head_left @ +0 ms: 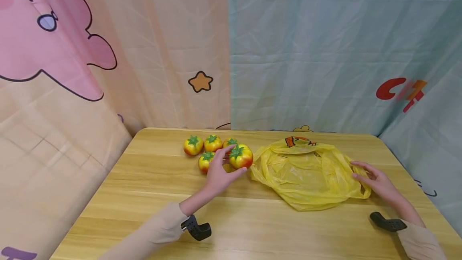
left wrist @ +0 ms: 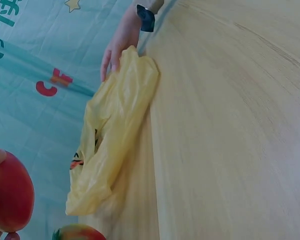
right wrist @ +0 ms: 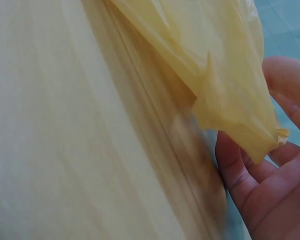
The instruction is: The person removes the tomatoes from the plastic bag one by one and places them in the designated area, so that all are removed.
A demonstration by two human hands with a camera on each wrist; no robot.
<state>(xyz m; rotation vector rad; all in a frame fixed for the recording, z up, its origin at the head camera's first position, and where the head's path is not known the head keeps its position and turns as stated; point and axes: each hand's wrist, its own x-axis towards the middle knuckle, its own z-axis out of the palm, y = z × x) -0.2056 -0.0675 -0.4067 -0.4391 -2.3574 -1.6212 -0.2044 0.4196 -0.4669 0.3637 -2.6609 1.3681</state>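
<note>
My left hand [head_left: 218, 177] grips a yellow-and-red tomato [head_left: 242, 156] with a green leafy top, its thumb and fingers round the sides. In the left wrist view, part of this tomato [left wrist: 10, 192] shows red between the fingertips. Close behind and left of that hand, several similar tomatoes [head_left: 193, 145] sit on the table. A crumpled yellow plastic bag [head_left: 306, 175] lies to the right. At the bag's right edge, my right hand [head_left: 379, 183] holds the thin plastic [right wrist: 235, 100] with curled fingers.
The wooden table [head_left: 252, 228] ends in a rounded back edge. Printed curtains [head_left: 306, 51] hang behind it and along both sides. A black wrist device [head_left: 196, 228] sits on the left sleeve, and another [head_left: 388, 223] on the right.
</note>
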